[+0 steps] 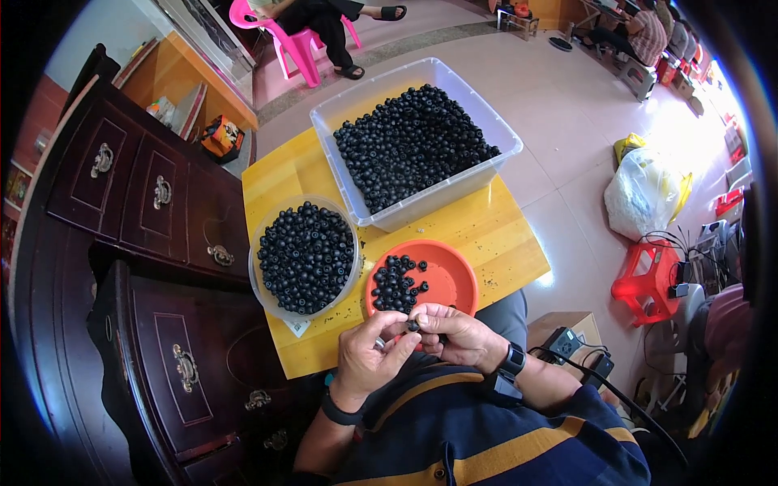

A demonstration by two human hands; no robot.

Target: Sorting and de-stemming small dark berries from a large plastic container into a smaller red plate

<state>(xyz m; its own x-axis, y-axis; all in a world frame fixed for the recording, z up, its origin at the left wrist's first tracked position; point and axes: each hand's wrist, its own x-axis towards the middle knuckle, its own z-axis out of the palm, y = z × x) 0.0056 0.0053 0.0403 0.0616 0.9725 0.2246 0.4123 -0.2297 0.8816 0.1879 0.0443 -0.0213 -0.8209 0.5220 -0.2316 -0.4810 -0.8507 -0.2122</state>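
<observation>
A small black round bead-like part (413,326) is pinched between the fingertips of the left hand (371,350) and the right hand (455,334), just off the desk's (486,231) near edge. At twelve o'clock sits the shallow orange plastic bowl (450,275). If the pinch slackens, the part could drop into the lap and be lost.

Pink chair (296,36), red stool (646,279)
</observation>
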